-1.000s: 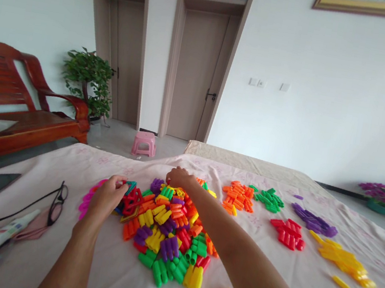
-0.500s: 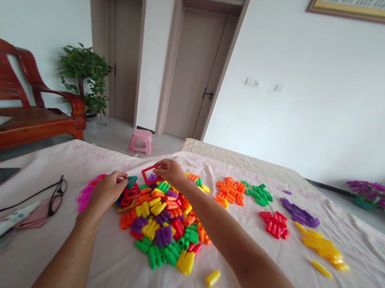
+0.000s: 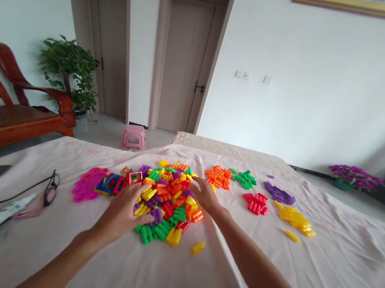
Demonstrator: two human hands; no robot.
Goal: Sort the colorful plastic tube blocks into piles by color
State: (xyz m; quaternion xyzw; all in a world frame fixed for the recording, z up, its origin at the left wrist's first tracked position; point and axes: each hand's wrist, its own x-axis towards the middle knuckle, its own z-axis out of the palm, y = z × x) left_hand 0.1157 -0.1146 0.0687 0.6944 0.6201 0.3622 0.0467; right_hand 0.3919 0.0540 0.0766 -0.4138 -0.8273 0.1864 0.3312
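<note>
Pale cloth [image 3: 230, 270] before white wall [image 3: 301, 74], pile of coloured blocks [image 3: 165, 189] on it. Half second ago both hands pinched plastic frames [image 3: 105, 182]; now frames lie bunched along pile's left side. Left hand [image 3: 123, 211] free, thumb and fingers spread wide over pile's near left edge. Right hand [image 3: 205, 195] at far right edge, fingers loosely parted, fingertips against blocks. Pile sits between both hands.
</note>
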